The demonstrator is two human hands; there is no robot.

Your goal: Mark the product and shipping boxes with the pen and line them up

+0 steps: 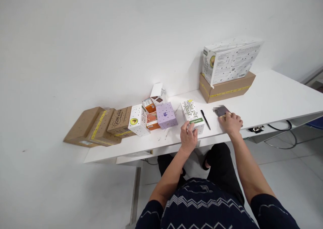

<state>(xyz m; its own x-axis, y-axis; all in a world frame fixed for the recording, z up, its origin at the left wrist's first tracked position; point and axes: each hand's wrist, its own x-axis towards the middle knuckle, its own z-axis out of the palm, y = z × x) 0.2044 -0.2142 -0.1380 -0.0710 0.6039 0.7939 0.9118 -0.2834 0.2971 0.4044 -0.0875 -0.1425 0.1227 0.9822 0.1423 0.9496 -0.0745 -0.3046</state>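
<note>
While both hands touch things right of centre, three matte brown cardboard boxes (97, 128) stand in a row at the left of the frame, yellow tape showing. Next come one glossy white avocado carton (136, 122), two orange boxes (152, 124), one white box with dark windows (156, 93) and one purple spotted box (166, 115). Right of centre, one oblong Super Meal box (193, 113) has the left hand (188, 138) at its near end, fingers bent and slightly parted; I cannot tell whether they grip. One slim black pen (205, 119) lies beside it. One flat, dark phone (224, 110) lies under the right hand (230, 123), whose fingers curl over its near end, grip unclear. At upper right, one big white carton (234, 64) tops one long brown carton (227, 91). The smooth white table (277, 94) runs along a plain wall (126, 37), above a pale tiled floor (290, 185).
</note>
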